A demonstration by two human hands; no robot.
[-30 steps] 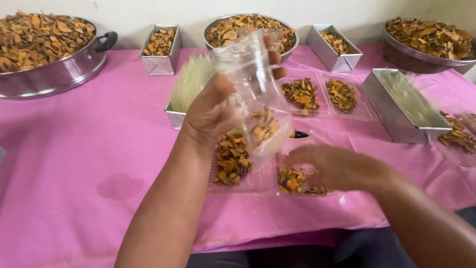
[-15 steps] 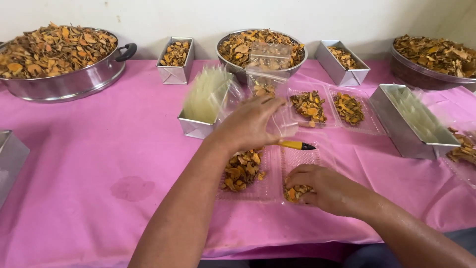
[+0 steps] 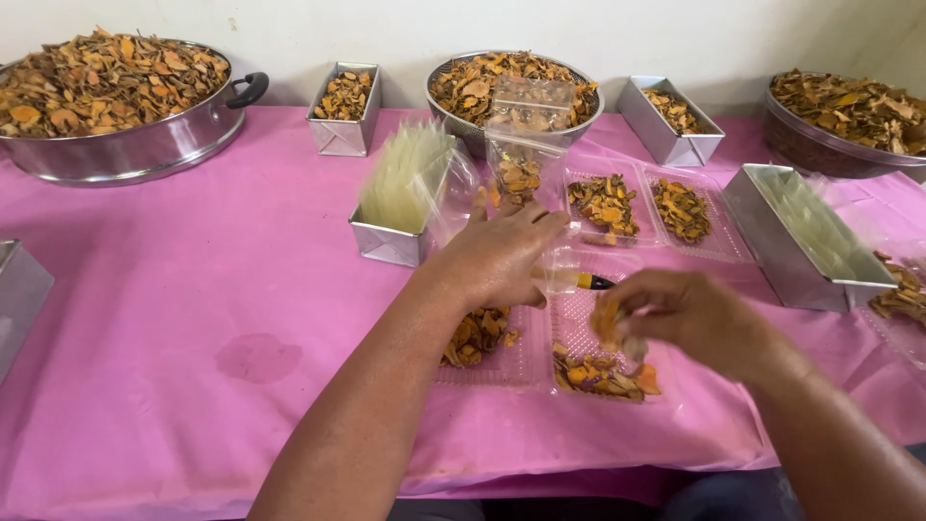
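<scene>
The left hand (image 3: 502, 256) rests spread on the clear tray (image 3: 540, 333) at the counter's (image 3: 193, 289) middle. The right hand (image 3: 690, 314), at its 3 o'clock, pinches orange chips (image 3: 606, 323). Best to keep the tray pinned flat and release the chips low, inside its wall.

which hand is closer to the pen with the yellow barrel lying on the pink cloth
Left. The left hand lies over the pen and covers its near end. The right hand hovers just to the pen's right and nearer the camera, pinching orange chips above a clear tray.
</scene>
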